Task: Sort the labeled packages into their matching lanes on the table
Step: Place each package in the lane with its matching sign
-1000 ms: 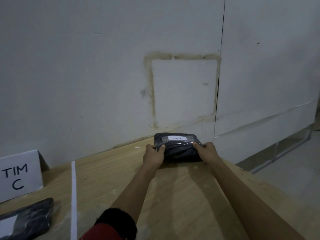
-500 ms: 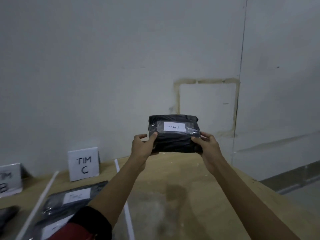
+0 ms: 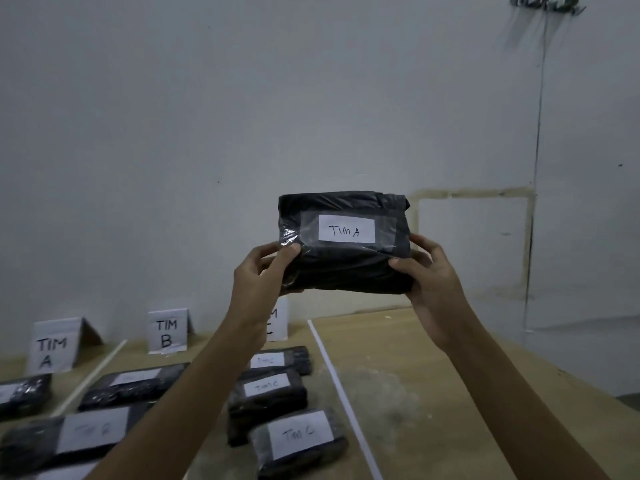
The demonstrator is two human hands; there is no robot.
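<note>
Left hand point(image 3: 260, 276) and right hand point(image 3: 431, 277) each keep a pinching grip on the raised TIM A package point(image 3: 346, 268). Likely next step: carry it far left to the TIM A sign point(image 3: 52, 348) lane.

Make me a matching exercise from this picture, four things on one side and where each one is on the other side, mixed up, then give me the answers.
Things:
1. package labelled TIM A
2. TIM A sign
3. TIM B sign
4. nearest TIM C package

Places:
a. stands by the wall, between two other signs
b. lies flat on the table
c. held up between the left hand and the right hand
d. stands by the wall, farthest left

Pairs: 1-c, 2-d, 3-a, 4-b
</note>
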